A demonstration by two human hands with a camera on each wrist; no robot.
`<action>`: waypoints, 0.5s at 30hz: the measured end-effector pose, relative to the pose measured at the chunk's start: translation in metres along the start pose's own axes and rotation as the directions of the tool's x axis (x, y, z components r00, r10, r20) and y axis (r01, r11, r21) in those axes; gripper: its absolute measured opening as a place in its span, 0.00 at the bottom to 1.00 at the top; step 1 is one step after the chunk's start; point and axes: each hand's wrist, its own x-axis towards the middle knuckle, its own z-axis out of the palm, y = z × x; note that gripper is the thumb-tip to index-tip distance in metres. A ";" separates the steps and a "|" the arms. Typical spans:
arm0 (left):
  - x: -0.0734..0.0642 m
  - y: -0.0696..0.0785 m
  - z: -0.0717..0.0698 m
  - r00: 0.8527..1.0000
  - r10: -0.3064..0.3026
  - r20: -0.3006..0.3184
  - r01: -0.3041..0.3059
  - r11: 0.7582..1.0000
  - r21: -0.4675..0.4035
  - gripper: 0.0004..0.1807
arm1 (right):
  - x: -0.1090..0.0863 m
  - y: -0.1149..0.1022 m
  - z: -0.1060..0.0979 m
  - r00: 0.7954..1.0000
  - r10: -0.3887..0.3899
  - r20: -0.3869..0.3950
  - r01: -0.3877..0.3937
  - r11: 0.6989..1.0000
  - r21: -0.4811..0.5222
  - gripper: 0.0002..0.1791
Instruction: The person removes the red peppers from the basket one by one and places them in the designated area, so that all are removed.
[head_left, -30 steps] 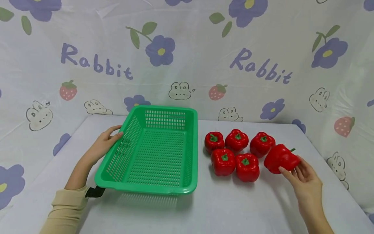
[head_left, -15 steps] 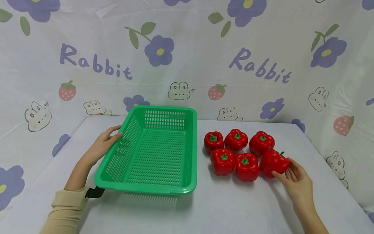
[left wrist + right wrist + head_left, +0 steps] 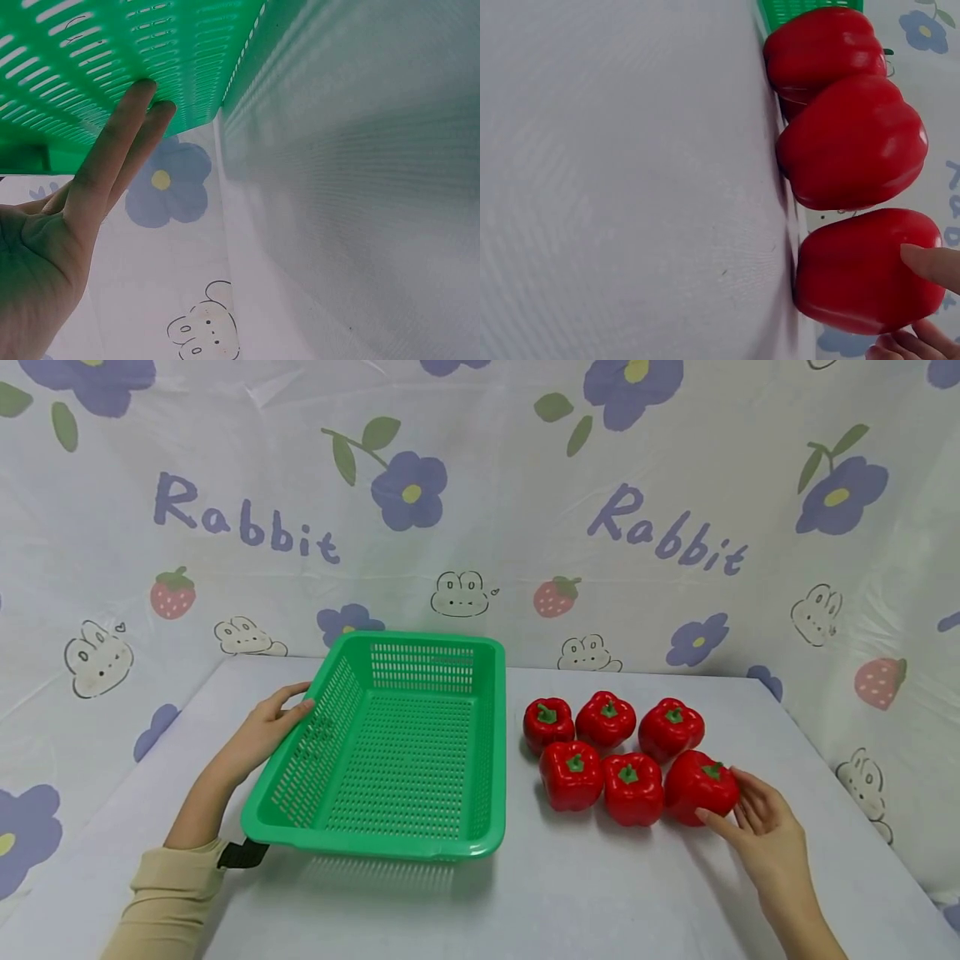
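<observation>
At the left side of the green plastic basket [image 3: 405, 760], my left hand [image 3: 262, 731] holds the rim, its thumb lapping over the edge. In the left wrist view, two straight fingers [image 3: 124, 142] lie against the slotted outer wall. My right hand [image 3: 768, 839] holds a red bell pepper [image 3: 701, 789] upright at the right end of the front row. The right wrist view has the thumb [image 3: 930, 264] on one side of this pepper and curled fingertips at its other side. Next to it on the left stands another red bell pepper [image 3: 633, 789].
Several more red bell peppers, such as the back-right one [image 3: 671, 731], stand stem up in two rows right of the basket. All rest on a white-covered table [image 3: 585, 893]. A patterned curtain [image 3: 480, 518] hangs behind the table.
My right hand has moved left and lowered the tilted pepper beside the front row, where it now stands upright. The left hand and basket have stayed in place.
</observation>
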 end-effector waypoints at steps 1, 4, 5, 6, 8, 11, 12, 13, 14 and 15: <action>0.000 0.000 0.000 1.000 0.000 0.000 0.000 1.000 0.002 0.35 | -0.003 -0.003 0.000 1.000 0.006 0.003 -0.006 1.000 0.000 0.50; -0.001 0.000 0.000 1.000 0.003 -0.002 -0.003 1.000 0.002 0.35 | -0.013 -0.016 0.002 0.999 0.041 0.004 -0.041 0.999 -0.007 0.50; -0.001 0.000 0.000 1.000 0.004 -0.002 -0.004 1.000 0.000 0.35 | -0.017 -0.022 0.003 0.998 0.060 0.006 -0.060 0.998 -0.002 0.50; -0.001 0.000 0.000 1.000 0.002 -0.003 -0.002 1.000 -0.001 0.35 | -0.021 -0.027 0.003 0.997 0.076 0.006 -0.076 0.997 -0.004 0.50; -0.001 0.000 0.000 1.000 0.002 -0.003 -0.002 1.000 -0.001 0.35 | -0.022 -0.030 0.003 0.997 0.079 0.006 -0.079 0.997 -0.009 0.51; 0.000 0.000 0.000 1.000 0.006 -0.006 -0.006 1.000 0.002 0.35 | -0.023 -0.032 0.002 0.998 0.057 0.011 -0.056 0.998 -0.027 0.50; 0.000 0.000 0.000 1.000 0.009 -0.005 -0.009 1.000 0.004 0.35 | -0.023 -0.033 0.001 0.999 0.041 0.011 -0.040 0.998 -0.042 0.49; 0.000 0.000 0.000 1.000 0.011 -0.006 -0.011 1.000 0.006 0.35 | -0.023 -0.035 0.000 1.000 0.027 0.013 -0.026 0.998 -0.053 0.49; 0.000 0.000 0.000 1.000 0.011 -0.007 -0.011 1.000 0.005 0.35 | -0.023 -0.036 -0.001 1.000 0.013 0.013 -0.012 0.998 -0.063 0.48; 0.000 -0.001 0.000 1.000 0.011 -0.007 -0.011 1.000 0.006 0.35 | -0.023 -0.038 -0.001 1.000 -0.001 0.015 0.002 0.997 -0.076 0.47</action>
